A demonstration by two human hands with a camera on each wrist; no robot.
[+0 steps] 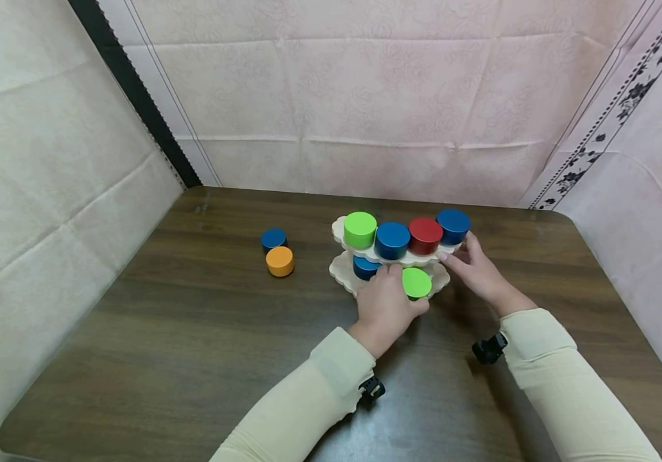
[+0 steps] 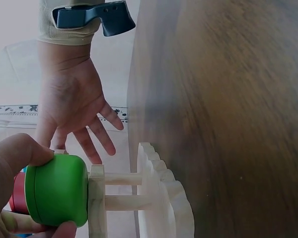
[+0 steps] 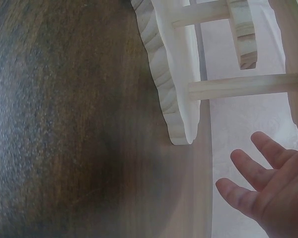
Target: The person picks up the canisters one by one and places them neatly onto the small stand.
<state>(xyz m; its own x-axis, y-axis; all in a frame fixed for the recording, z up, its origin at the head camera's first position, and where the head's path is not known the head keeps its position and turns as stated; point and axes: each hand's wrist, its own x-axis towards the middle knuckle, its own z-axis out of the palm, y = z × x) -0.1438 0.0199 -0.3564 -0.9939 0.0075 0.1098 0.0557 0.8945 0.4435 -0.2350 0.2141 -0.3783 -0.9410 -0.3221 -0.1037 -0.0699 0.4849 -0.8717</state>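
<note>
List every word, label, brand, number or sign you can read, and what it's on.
None can be read in any view.
Green container in the left hand: no lettering on the visible surface.
Wooden stand: none visible.
Cloth border: dark flower pattern, no letters.
Left wrist device: too small to tell whether it is marked.

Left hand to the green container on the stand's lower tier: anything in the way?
Nothing visible. The left hand has its thumb and fingers directly on the green container. The blue container on that tier sits left of it in the head view, not between.
</note>
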